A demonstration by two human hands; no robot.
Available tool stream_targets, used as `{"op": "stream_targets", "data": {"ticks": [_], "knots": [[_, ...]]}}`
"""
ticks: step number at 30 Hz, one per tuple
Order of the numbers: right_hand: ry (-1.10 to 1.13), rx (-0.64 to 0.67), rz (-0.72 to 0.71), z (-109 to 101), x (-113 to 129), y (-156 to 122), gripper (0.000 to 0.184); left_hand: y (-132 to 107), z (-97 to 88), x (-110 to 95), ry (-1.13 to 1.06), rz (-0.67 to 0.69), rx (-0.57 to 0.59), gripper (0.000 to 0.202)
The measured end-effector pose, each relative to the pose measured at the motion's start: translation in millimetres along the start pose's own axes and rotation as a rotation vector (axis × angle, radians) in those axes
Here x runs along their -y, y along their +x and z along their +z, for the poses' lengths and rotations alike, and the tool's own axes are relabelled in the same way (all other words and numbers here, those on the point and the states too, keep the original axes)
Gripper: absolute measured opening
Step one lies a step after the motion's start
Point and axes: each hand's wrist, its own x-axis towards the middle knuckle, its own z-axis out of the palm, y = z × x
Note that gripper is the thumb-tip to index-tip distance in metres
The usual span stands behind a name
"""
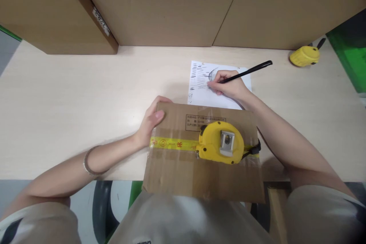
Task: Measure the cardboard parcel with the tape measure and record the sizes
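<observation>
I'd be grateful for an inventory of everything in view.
Table: 1, pale, across view
Small box: 1, brown, yellow-taped, at table's near edge
Near tape measure: 1, yellow, on small box
Far tape measure: 1, yellow, back right
Paper: 1, white, beyond small box
Pen: 1, black, over paper
Labelled carton: 1, brown, back left
Large cardboard faces: 2, brown, back centre/right
Green patches: several, green, around table
Dark shapes: several, unclear, below table
Bracelet: 1, silvery, left forearm
Shirt: 1, grey-beige, bottom
Left hand: 1, bare, gripping small box's corner
Right hand: 1, bare, holding pen on paper
</observation>
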Motion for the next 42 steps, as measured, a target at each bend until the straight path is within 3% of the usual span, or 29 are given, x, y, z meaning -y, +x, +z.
{"op": "stream_targets", "data": {"ticks": [11,18,26,32,42], "knots": [[0.003,-0.057,0.019,0.9,-2.8,2.1,0.032,0.5,-1.4,-0.1,0.018,-0.001,-0.005,0.051],[-0.017,0.034,0.021,-2.8,1.1,-0.1,0.034,-0.4,-0.6,-0.9,0.027,-0.007,-0.008,0.050],[-0.002,-0.052,0.016,-1.1,-4.1,2.6,0.041,0.4,-3.7,2.3,0.033,0.013,0.030,0.048],[-0.039,0.024,0.010,-4.1,-1.8,0.5,0.040,0.4,-2.9,1.1,0.014,0.015,0.032,0.049],[-0.025,-0.061,0.001,-1.4,-2.9,1.4,0.036,0.8,-1.0,-0.7,0.024,0.010,0.026,0.050]]}}
